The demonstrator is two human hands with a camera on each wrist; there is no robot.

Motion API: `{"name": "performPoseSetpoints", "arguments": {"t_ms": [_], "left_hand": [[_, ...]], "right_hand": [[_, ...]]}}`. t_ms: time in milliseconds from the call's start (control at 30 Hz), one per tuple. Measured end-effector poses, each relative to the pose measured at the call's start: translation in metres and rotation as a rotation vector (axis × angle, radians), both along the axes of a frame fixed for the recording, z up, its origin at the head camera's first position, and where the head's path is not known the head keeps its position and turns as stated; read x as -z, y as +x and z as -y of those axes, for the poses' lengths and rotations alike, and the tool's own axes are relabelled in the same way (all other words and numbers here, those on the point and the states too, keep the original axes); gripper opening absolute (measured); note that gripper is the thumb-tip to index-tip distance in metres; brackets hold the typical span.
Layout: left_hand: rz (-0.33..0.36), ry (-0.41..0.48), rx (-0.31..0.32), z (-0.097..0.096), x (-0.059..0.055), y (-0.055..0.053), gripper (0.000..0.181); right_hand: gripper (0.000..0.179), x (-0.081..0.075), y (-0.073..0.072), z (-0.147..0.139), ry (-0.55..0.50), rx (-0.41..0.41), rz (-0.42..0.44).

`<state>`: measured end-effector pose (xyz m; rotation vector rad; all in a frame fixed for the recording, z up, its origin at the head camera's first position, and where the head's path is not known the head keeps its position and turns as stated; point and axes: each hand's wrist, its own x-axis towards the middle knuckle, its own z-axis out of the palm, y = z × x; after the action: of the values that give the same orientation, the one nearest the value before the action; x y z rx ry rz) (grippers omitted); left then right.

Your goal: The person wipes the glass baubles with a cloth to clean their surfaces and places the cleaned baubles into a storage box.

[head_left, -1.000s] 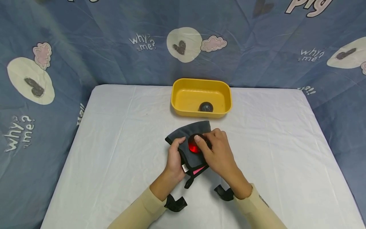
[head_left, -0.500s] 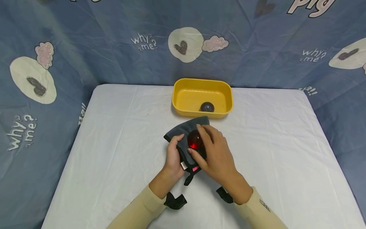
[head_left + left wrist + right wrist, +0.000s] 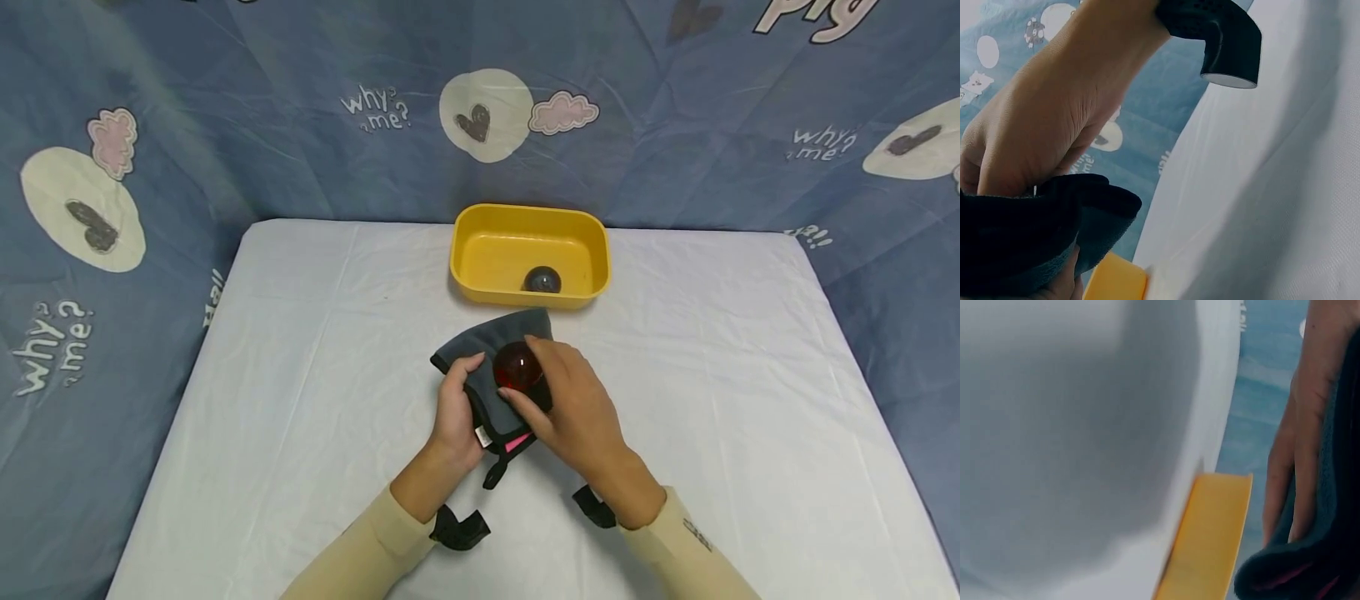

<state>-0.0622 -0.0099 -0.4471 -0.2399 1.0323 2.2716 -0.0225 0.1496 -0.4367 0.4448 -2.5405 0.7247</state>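
My left hand (image 3: 455, 417) holds a folded dark grey cloth (image 3: 487, 337) above the table, its thumb lying over the near face. The cloth has black edging, a small white tag, a black hanging loop and a bit of pink lining. On it sits a clear dark red ball (image 3: 516, 367), pinched between the thumb and fingers of my right hand (image 3: 581, 408). The left wrist view shows the dark cloth (image 3: 1107, 219) close up, and the right wrist view shows its folded edge (image 3: 1272, 575); the ball is hidden in both.
A yellow rectangular tub (image 3: 480, 296) stands at the table's back edge, just beyond the cloth. Inside it lies a dark grey glassy ball (image 3: 542, 280). The table (image 3: 322, 358) has a white cover, and a blue printed curtain (image 3: 300, 100) hangs around it.
The fingers of my right hand have shifted round the red ball, with the thumb now lower on its near side. The cloth and left hand have barely moved.
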Motion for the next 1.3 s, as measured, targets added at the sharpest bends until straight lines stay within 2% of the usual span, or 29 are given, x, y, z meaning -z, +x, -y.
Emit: {"name": "performPoseSetpoints", "arguments": {"t_ms": [467,567,667,767,867,967,1067,1167,1300], "left_hand": [[0.013,-0.014,-0.020,-0.0007,0.0002,0.0009,0.059],[0.015,-0.024,-0.035,-0.0008,0.0001,0.0010,0.061],[0.010,-0.029,-0.055,-0.0006,0.0004,0.0001,0.063],[-0.005,-0.048,-0.066,0.0001,0.0003,-0.0005,0.063],[-0.013,-0.026,-0.065,0.0001,0.0002,-0.0008,0.061],[-0.014,-0.007,-0.053,-0.0005,-0.0003,-0.0009,0.058],[-0.014,-0.001,-0.042,-0.0008,-0.0005,-0.0005,0.057],[-0.011,-0.009,-0.047,-0.0007,-0.0007,0.0003,0.058],[0.000,-0.019,-0.066,-0.0006,-0.0009,0.0014,0.060]], "right_hand": [[0.045,0.0052,-0.0008,0.0051,-0.276,0.098,0.100],[0.042,0.0070,-0.0004,0.0063,-0.336,0.118,0.139],[0.046,0.0089,-0.0005,0.0064,-0.371,0.099,0.133],[0.061,0.0093,0.0000,0.0055,-0.347,0.029,0.088],[0.071,0.0081,0.0008,0.0048,-0.249,-0.028,0.042],[0.072,0.0071,0.0008,0.0045,-0.120,-0.026,-0.002],[0.072,0.0073,-0.0003,0.0047,-0.041,-0.002,-0.036],[0.070,0.0076,-0.0015,0.0061,-0.061,0.021,-0.031],[0.065,0.0089,-0.0016,0.0095,-0.165,0.080,0.016]]}}
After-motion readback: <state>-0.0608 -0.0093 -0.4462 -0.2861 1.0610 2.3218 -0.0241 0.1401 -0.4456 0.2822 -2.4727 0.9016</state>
